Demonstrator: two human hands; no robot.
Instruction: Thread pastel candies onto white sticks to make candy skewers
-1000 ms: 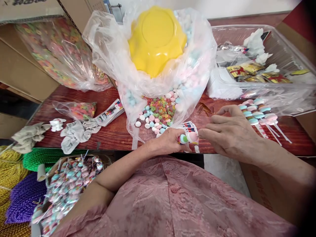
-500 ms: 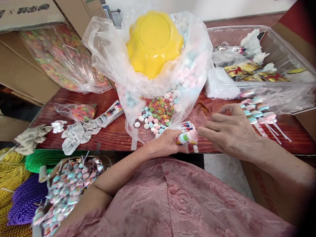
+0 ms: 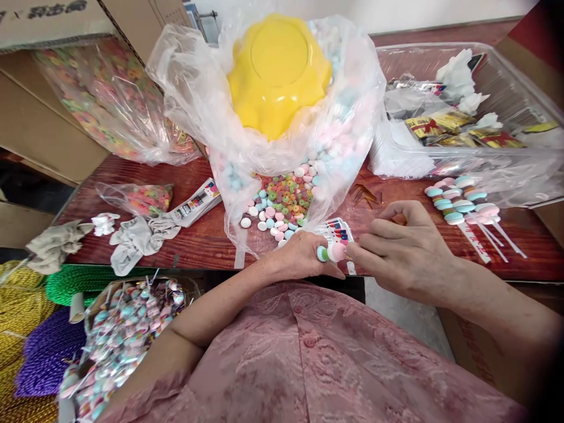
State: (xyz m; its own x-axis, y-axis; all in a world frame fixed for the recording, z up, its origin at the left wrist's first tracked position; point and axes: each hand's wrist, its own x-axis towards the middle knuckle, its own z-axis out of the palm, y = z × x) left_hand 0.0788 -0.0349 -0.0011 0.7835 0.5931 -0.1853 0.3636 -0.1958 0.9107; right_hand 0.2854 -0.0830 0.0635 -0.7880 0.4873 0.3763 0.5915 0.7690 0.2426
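Note:
My left hand (image 3: 306, 255), near the table's front edge, is closed around a candy skewer (image 3: 325, 254) of pastel discs in blue, green and pink. A pink candy (image 3: 337, 252) forms its right end. My right hand (image 3: 403, 249) has curled fingers, with the fingertips at that pink candy; its thumb is mostly hidden. Printed cards (image 3: 337, 229) lie just behind the skewer. Beyond my left hand, ring-shaped gummies (image 3: 288, 194) and loose round candies (image 3: 275, 222) lie in the mouth of a clear plastic bag (image 3: 194, 88).
An upturned yellow bowl (image 3: 279, 70) rests on the bag. Finished-looking candy skewers (image 3: 462, 200) lie at right before a clear bin (image 3: 467, 154) of wrappers. Grey cloths (image 3: 143, 238) and a small gummy bag (image 3: 150, 198) sit at left. Below stands a box of wrapped candies (image 3: 127, 335).
My right hand has come slightly down and left, against the skewer's pink end. My left hand's grip on the skewer has shifted slightly. The view has turned a little.

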